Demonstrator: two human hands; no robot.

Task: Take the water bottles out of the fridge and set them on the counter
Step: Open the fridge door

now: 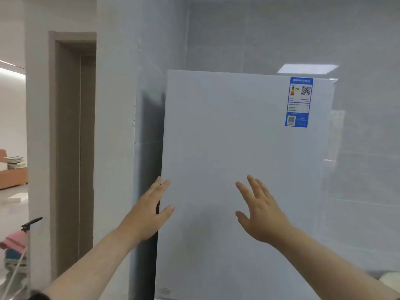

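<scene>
Fridge (227, 126) closed, left hand (149, 213) at its edge, right hand (262, 215) perhaps touching front, fingers (253, 185) spread

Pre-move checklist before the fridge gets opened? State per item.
1. Fridge door open: not ok, it is shut.
2. Left hand gripping the door edge: not ok, it is at the left edge with fingers straight, not curled round it.
3. Right hand free: ok, open and holding nothing, in front of the door.
4. Water bottles inside: cannot tell, hidden by the door.
5. Counter ready to take them: cannot tell, no counter clearly in view.
</scene>
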